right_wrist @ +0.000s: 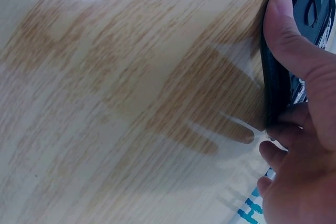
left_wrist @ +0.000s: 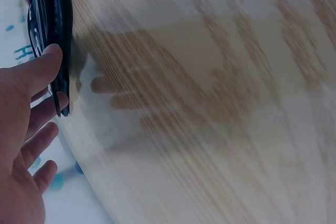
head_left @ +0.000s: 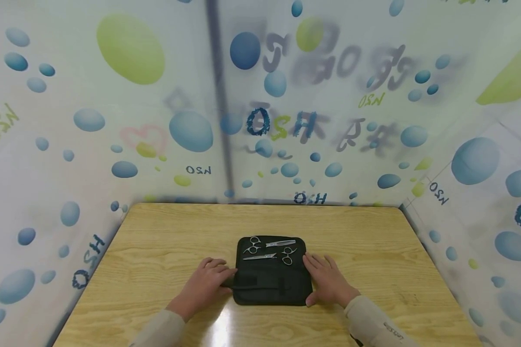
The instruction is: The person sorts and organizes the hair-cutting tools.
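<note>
A black case [head_left: 265, 279] lies open on the table, holding two pairs of silver hairdressing scissors. One pair is thinning scissors [head_left: 281, 243] with a toothed blade; below it lie straight-bladed scissors [head_left: 260, 257]. A thin dark strip [head_left: 260, 287] crosses the case's lower part; its kind is unclear. My left hand [head_left: 206, 284] touches the case's left edge with thumb and index finger, the other fingers loosely extended. At the right edge, my right hand [head_left: 328, 280] rests its thumb near the lower corner and its fingers higher up. Neither hand touches the scissors.
Beneath the case is a light wooden table [head_left: 156, 231] with a glossy top that reflects light. White curtain-like walls [head_left: 260, 159] with blue and green ovals and lettering surround it at the back and both sides.
</note>
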Demonstrator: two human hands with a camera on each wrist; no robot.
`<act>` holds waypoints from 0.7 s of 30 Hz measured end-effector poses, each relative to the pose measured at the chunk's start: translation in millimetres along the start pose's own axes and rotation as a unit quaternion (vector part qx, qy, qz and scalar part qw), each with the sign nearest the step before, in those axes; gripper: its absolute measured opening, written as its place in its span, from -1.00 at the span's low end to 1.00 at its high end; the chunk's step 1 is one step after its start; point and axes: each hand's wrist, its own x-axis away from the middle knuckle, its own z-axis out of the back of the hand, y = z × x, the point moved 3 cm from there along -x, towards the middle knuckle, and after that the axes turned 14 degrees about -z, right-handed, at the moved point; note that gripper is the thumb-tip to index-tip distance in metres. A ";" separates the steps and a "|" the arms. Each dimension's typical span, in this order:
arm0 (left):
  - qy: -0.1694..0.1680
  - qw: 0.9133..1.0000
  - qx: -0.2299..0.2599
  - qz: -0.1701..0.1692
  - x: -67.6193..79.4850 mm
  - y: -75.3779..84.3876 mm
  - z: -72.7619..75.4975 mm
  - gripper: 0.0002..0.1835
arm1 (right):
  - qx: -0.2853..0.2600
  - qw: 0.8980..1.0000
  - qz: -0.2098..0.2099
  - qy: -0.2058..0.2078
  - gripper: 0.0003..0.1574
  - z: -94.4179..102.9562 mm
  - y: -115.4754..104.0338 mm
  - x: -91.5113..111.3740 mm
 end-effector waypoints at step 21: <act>0.042 0.998 -0.028 -0.026 -3.2 -0.9 -3.3 -0.63 | -0.004 1.000 0.006 0.004 0.48 -0.4 1.4 -0.4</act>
